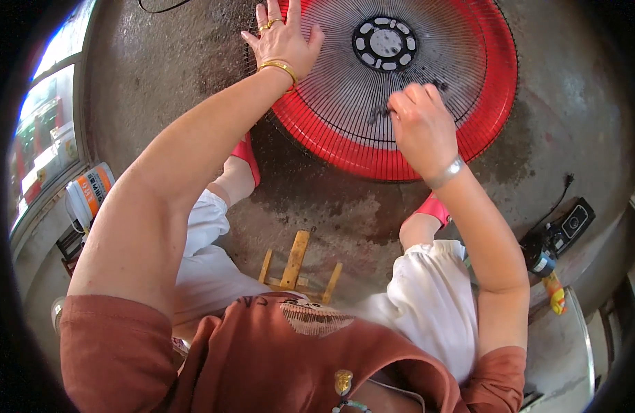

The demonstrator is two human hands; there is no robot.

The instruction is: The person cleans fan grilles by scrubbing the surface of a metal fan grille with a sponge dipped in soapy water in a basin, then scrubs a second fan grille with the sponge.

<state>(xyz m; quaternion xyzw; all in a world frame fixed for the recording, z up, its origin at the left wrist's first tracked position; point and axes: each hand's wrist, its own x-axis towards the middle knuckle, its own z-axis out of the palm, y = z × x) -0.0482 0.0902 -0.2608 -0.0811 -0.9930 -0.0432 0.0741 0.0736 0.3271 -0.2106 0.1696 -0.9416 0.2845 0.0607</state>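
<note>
A large round fan guard (331,89) of thin black wires lies flat in front of me, with a grey hub disc (385,43) in a black slotted ring at its centre. Beneath the wires shows a wide red rim (502,62), apparently of a basin, around a pale grey middle. My left hand (283,49) rests on the guard's left edge, its fingers spread. Over the near right part of the guard, my right hand (424,131) is closed on a dark scrubber or rag (379,114). Its exact kind is mostly hidden by the fingers.
Damp concrete floor (317,213) surrounds the guard. My feet in pink shoes (245,160) stand close to its near side. Wooden stool pieces (294,261) show between my knees. A white bucket (90,193) sits at left; a black corded device (575,219) lies at right.
</note>
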